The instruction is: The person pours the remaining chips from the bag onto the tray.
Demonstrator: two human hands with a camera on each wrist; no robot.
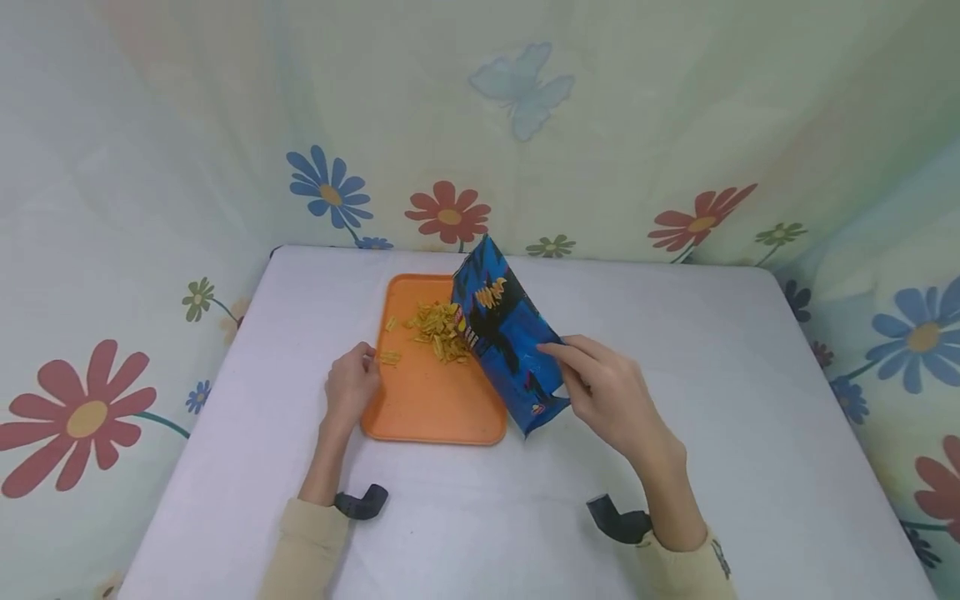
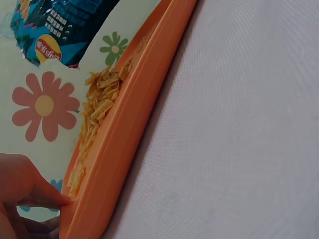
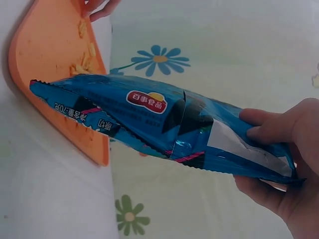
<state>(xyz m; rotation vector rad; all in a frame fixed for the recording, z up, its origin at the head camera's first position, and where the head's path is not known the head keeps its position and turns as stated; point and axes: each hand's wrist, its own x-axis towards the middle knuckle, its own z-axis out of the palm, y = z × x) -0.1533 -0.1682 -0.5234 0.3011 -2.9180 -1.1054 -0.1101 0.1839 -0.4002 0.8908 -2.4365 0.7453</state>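
My right hand [image 1: 615,396] pinches the bottom end of a blue chip bag [image 1: 502,333], which slants over the right part of an orange tray [image 1: 435,412]. In the right wrist view the bag [image 3: 149,109] stretches from the thumb and fingers toward the tray [image 3: 45,45]. A heap of yellow chips [image 1: 438,329] lies on the tray by the bag's far end, with a few loose pieces near the left rim. My left hand [image 1: 352,383] grips that left rim; in the left wrist view its thumb and fingers [image 2: 30,186] hold the tray's edge.
A white cloth covers the table [image 1: 660,333]. Behind it hangs a curtain [image 1: 600,167] printed with flowers and a butterfly. Each wrist carries a black camera mount, one on the left [image 1: 363,502] and one on the right [image 1: 618,521].
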